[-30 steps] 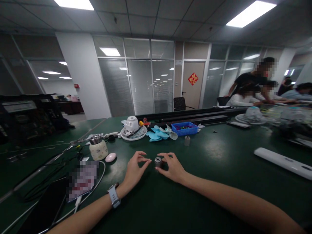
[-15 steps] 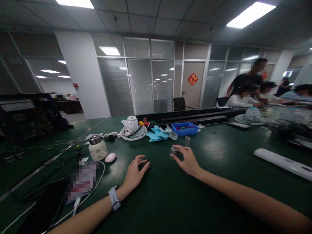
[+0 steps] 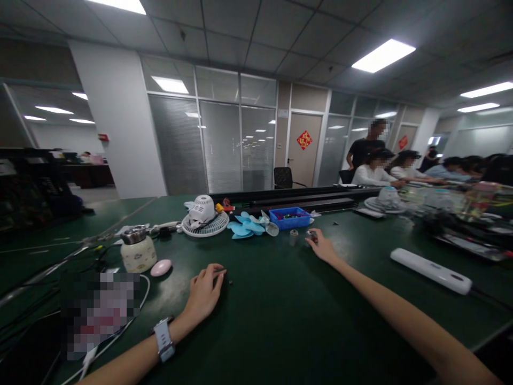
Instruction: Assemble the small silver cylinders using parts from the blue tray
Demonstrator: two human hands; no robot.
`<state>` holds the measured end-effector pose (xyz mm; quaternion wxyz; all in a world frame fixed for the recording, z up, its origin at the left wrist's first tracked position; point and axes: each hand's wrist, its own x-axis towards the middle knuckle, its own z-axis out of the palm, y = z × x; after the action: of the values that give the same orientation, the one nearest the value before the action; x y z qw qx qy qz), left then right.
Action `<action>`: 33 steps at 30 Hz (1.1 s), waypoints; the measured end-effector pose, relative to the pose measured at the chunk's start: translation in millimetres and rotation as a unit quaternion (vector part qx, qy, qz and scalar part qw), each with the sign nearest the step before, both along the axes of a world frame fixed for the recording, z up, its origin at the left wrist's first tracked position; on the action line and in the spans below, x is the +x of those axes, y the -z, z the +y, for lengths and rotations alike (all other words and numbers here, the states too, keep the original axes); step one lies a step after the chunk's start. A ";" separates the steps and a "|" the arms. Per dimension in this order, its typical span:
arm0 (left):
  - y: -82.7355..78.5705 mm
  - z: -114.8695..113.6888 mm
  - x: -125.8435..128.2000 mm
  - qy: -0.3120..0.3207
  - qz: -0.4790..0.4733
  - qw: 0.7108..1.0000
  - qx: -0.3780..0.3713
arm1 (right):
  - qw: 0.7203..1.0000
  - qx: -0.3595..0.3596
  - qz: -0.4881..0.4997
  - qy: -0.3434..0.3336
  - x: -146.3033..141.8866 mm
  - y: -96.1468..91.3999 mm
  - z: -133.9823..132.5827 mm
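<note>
My right hand [image 3: 323, 247] reaches forward over the green table, thumb and fingers closed round a small grey metal cylinder [image 3: 311, 235]. A similar small cylinder [image 3: 294, 238] stands upright on the table just left of it. My left hand [image 3: 205, 291], with a watch on its wrist, rests low over the table with fingers and thumb apart, holding nothing that I can see. A tiny dark piece [image 3: 231, 282], too small to name, lies right of its fingertips. Nearby to the left are a pink oval object [image 3: 161, 268] and a cream jar [image 3: 138, 254] with a metal top.
Farther back lie a white fan housing on its grille [image 3: 205, 224], blue fan blades [image 3: 245, 225] and a blue tray [image 3: 290, 218] of small parts. A white bar-shaped device [image 3: 430, 271] lies at right. Cables and a phone are at left. Several people sit at far right; one stands.
My right hand has carried its cylinder from the left of the standing cylinder to its right. My view has turned a little right. The tiny piece now shows clear of my left fingertips.
</note>
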<state>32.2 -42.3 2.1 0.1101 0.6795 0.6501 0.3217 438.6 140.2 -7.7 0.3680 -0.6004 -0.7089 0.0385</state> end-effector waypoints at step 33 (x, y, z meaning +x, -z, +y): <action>-3.0 -1.1 1.9 -0.010 -0.029 0.999 -0.015 | 0.979 0.113 -0.164 -0.045 -36.2 -87.0 -32.2</action>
<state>34.1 -43.5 5.2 0.1359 0.6619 0.6582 0.3319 402.4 108.0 79.3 0.3102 -0.5211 -0.7854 -0.1241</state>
